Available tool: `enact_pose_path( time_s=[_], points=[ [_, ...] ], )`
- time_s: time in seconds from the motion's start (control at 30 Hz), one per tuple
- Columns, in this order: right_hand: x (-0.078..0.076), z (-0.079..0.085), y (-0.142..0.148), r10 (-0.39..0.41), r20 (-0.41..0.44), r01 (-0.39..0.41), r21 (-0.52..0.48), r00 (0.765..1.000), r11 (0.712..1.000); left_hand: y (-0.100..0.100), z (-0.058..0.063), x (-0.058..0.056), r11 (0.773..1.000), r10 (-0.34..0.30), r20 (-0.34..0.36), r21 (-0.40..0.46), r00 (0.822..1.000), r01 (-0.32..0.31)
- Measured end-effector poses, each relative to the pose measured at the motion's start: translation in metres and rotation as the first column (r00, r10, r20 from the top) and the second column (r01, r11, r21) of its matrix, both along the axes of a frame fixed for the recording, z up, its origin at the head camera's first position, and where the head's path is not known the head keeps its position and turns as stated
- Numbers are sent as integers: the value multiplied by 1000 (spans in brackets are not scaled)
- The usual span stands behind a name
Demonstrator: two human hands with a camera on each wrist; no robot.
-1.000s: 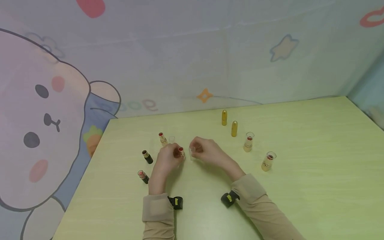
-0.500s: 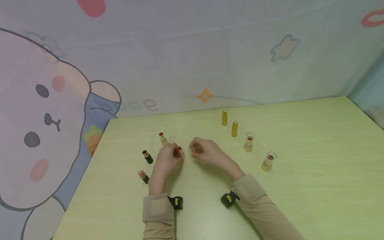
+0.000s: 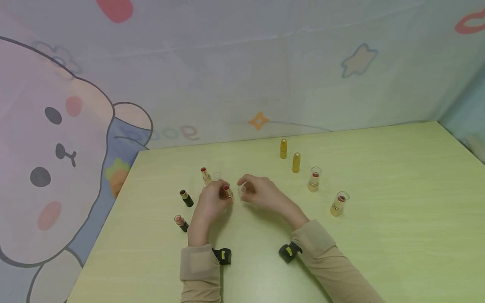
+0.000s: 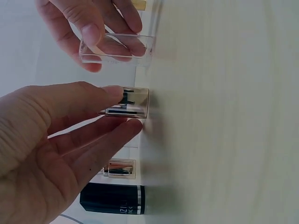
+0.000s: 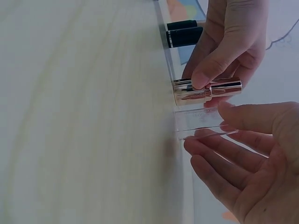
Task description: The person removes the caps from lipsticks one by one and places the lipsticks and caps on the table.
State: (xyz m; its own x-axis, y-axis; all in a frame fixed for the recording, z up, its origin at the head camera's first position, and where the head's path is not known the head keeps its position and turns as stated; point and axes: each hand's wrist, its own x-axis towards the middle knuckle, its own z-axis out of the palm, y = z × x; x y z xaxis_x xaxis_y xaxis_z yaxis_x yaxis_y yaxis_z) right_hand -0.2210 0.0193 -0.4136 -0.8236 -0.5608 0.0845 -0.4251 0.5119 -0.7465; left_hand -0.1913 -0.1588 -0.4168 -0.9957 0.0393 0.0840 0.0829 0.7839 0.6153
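Observation:
Thumb and fingers of my left hand (image 3: 214,201) pinch a gold lipstick (image 5: 189,92) whose red tip shows in the head view. It is upright, its base at the tabletop. Just right of it stands a clear lipstick cap (image 5: 191,120). My right hand (image 3: 265,192) is around that cap with fingers parted, the thumb right at its upper edge. Behind my left hand are another gold lipstick (image 3: 205,174) and a second clear cap (image 3: 217,175). To the left stand two black-based lipsticks, one dark (image 3: 186,198) and one pink (image 3: 181,223).
On the right stand two gold lipsticks with clear caps, one farther (image 3: 313,180) and one nearer (image 3: 339,204). Two golden bullet-shaped tubes (image 3: 283,149) stand toward the back of the pale table (image 3: 379,252). A printed cloth (image 3: 212,75) hangs behind the table.
My right index finger has lifted and the fingers have spread a little at the clear cap. The lipstick in my left hand has shifted slightly left.

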Motion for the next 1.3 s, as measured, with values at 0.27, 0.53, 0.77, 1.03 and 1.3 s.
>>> enact_pose_path(
  time_s=[0.27, 0.53, 0.77, 1.03, 1.3],
  points=[
    [2, 6, 1, -22, 6, 22, 32, 1000, 999, 1, 4, 1, 999, -3, 30, 45, 1000, 2],
    [6, 19, 2, -68, -26, 68, 29, 997, 997, 0, 10, 5, 995, 2, 37, 95, 999, -6],
    [6, 28, 6, -116, -128, 109, -59, 985, 992, 1, 18, 7, 994, -12, 1, 111, 1000, 12],
    [11, 38, 12, -122, -173, 106, -103, 977, 989, 2, 28, 13, 995, 0, -37, 103, 999, 4],
    [19, 52, 27, -147, -165, 125, -133, 975, 983, 3, 36, 16, 989, -5, -65, 150, 998, 14]
  ],
)
